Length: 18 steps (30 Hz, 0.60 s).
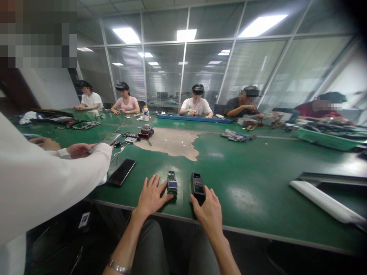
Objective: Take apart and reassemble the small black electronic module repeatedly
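In the head view my left hand (151,195) lies spread on the green table. Its thumb and index finger are beside the small circuit board (172,185), which carries a little display; whether they touch it I cannot tell. To the right lies a black plastic casing (197,182) with rectangular cut-outs. My right hand (210,208) is closed around its near end, thumb on the left side and fingers on the right. The casing rests on the table, close to its front edge.
A black phone (122,172) lies left of my hands. Beside me a white-sleeved person (83,151) handles a flat device. A bare brown patch (172,142), gloves (236,135), a green tray (329,139) and a white bar (323,200) lie farther out. Several people sit opposite.
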Each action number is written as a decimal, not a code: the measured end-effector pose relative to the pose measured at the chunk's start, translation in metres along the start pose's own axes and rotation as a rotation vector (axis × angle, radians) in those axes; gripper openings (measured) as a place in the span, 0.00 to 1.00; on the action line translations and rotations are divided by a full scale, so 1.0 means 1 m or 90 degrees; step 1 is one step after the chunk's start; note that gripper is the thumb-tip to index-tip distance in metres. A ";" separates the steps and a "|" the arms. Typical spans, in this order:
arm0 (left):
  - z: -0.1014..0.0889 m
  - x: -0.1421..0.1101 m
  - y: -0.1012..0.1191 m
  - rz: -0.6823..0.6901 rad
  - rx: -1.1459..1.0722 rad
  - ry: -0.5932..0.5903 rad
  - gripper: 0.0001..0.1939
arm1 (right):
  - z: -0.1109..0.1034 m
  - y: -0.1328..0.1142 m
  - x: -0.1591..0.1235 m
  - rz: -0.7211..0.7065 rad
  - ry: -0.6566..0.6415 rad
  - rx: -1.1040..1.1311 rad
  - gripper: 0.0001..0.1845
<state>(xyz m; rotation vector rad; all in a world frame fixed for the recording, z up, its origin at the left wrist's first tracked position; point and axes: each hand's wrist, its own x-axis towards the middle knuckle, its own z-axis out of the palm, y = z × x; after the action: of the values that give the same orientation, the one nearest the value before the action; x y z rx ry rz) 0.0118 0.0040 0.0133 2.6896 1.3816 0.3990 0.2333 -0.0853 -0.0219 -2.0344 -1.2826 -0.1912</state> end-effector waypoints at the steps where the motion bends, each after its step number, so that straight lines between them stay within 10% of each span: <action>1: 0.000 0.000 0.000 0.000 -0.001 0.001 0.38 | -0.001 0.001 0.000 -0.002 0.003 0.006 0.40; 18: -0.002 -0.004 -0.001 -0.007 -0.016 -0.007 0.40 | 0.000 0.000 0.004 -0.012 0.010 0.026 0.43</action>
<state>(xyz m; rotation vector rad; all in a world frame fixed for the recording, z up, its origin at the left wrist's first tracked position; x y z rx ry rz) 0.0081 0.0019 0.0143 2.6591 1.3797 0.3970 0.2350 -0.0825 -0.0197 -1.9835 -1.2861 -0.1870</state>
